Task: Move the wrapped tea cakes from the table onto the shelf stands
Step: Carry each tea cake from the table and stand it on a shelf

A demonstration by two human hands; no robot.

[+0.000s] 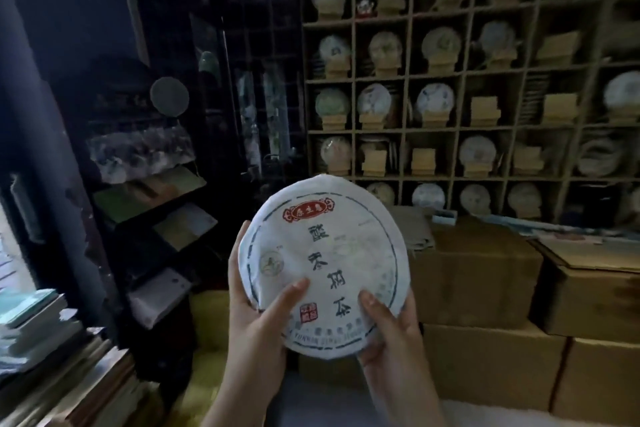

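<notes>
Head view: one wrapped tea cake (323, 263) is held upright in mid-air, printed face toward the camera. Two hands grasp its lower edge: left hand (258, 315) at lower left, right hand (389, 333) at lower right, thumbs on the face. Behind stands one gridded shelf (408, 130); four empty wooden stands (485, 111) show clearly.

Shelf (457, 128) cakes' labels blurred; fingers of both hands behind tea cake (323, 265)
</notes>
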